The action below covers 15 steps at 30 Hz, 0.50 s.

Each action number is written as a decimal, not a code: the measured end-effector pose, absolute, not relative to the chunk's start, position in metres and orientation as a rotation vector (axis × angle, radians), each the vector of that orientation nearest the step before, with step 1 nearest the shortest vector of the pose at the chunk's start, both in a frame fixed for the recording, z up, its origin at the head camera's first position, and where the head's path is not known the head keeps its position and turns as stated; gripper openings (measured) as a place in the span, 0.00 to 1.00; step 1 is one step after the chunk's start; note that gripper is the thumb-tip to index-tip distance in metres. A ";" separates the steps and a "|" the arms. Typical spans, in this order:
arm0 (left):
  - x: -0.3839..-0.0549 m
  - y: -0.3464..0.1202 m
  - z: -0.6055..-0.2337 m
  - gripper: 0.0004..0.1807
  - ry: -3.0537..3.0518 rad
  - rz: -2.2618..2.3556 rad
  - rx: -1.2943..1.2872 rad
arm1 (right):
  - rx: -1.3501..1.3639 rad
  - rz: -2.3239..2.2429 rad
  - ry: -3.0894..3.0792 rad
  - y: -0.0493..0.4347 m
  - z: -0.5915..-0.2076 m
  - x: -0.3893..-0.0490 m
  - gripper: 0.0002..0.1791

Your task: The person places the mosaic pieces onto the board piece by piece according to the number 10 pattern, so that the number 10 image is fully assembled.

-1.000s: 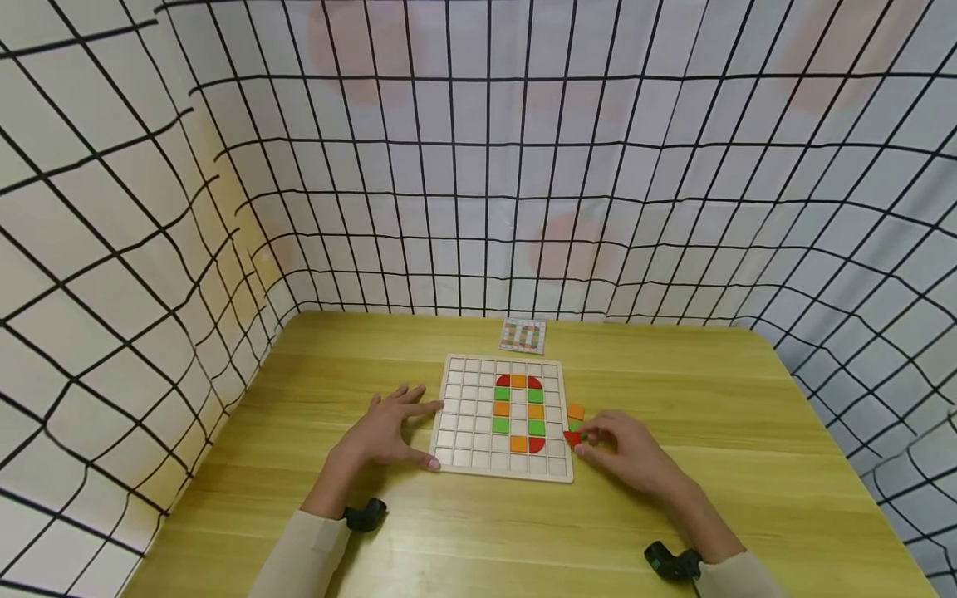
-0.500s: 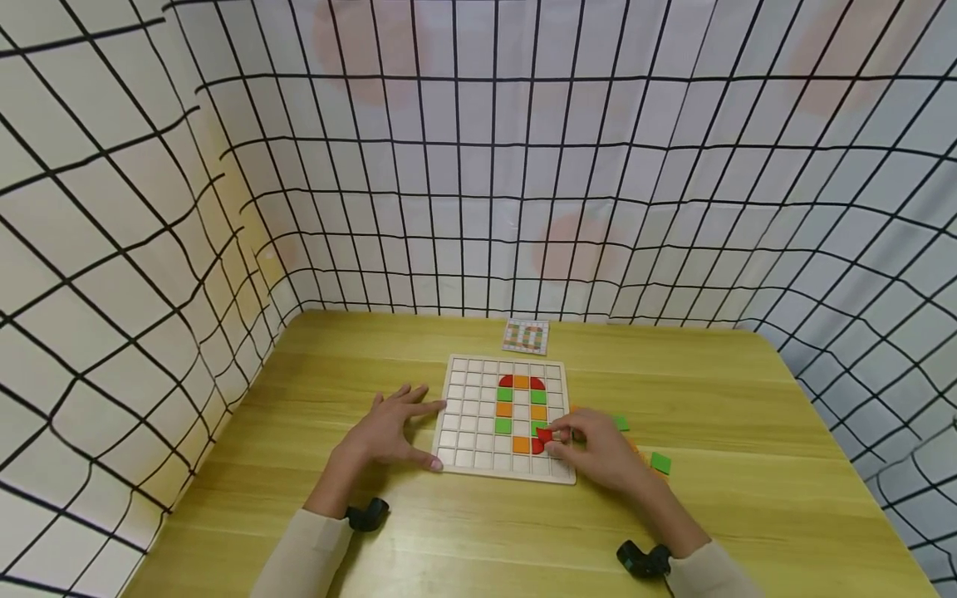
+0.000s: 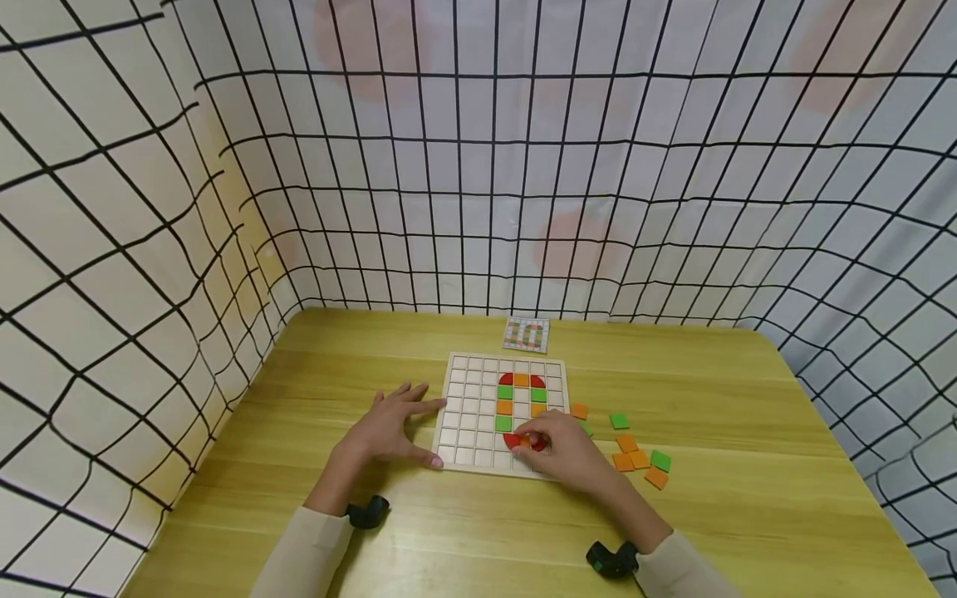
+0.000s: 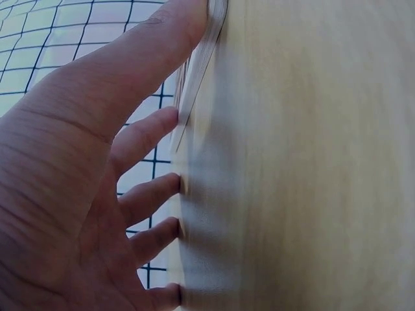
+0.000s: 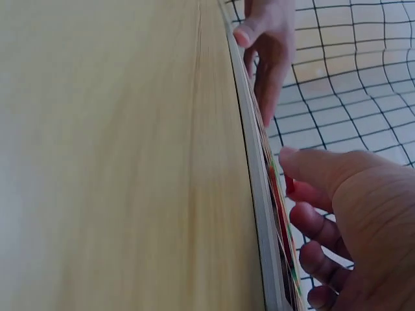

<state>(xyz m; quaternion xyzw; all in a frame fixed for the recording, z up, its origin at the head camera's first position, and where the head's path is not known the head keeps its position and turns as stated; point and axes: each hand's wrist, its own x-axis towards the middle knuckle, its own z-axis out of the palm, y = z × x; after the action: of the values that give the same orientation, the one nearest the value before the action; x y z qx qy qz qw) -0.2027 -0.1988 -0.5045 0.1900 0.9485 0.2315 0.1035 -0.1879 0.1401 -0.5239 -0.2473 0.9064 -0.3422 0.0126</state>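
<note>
Grid board (image 3: 467,422) lies under your right hand (image 3: 562,448), which pinches a red piece (image 3: 511,441) low on it; your left hand (image 3: 387,428), spread, touches its left edge; loose tiles (image 3: 623,462) lie right of the board.

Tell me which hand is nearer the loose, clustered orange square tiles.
Right. The right hand, over the pale wooden grid board, is left of the tiles; the left hand is farther left, touching that board's left edge.
</note>
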 end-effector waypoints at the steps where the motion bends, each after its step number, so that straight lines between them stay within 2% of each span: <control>1: -0.203 -0.199 -0.505 0.56 2.798 0.682 0.560 | -0.757 -1.050 2.836 0.138 -0.524 -0.187 0.10; 15: -0.202 -0.198 -0.504 0.56 2.797 0.688 0.567 | -0.755 -1.027 2.915 0.124 -0.524 -0.186 0.11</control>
<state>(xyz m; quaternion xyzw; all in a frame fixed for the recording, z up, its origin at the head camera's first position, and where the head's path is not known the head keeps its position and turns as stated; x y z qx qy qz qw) -0.2024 -0.1975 -0.5041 0.1922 0.9477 0.2333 0.1029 -0.1862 0.1241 -0.5242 -0.2372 0.9161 -0.3226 -0.0200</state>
